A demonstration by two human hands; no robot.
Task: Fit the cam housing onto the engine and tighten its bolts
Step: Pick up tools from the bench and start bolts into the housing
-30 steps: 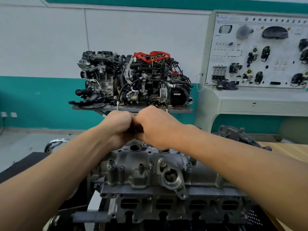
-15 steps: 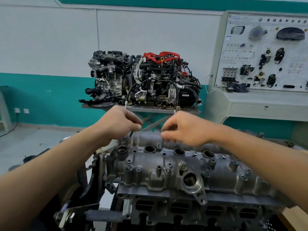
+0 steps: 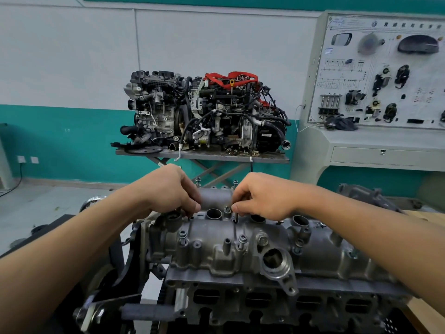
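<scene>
Bolts (image 3: 236,216), two, pinched into cam housing (image 3: 240,247) by left hand (image 3: 166,189), right hand (image 3: 263,196).

At about two o'clock, a grey training board (image 3: 378,71) carries a header line (image 3: 409,24) of dark Chinese characters along its top edge; they are too blurred to read. Just left of that line sits a small round badge (image 3: 374,23), possibly a carmaker's emblem. Lower on the board, at its left side, a small blue tag (image 3: 329,50) bears unreadable print. Near twelve o'clock, a display engine (image 3: 216,112) wears a white sticker (image 3: 266,135), its lettering too small to read.
</scene>
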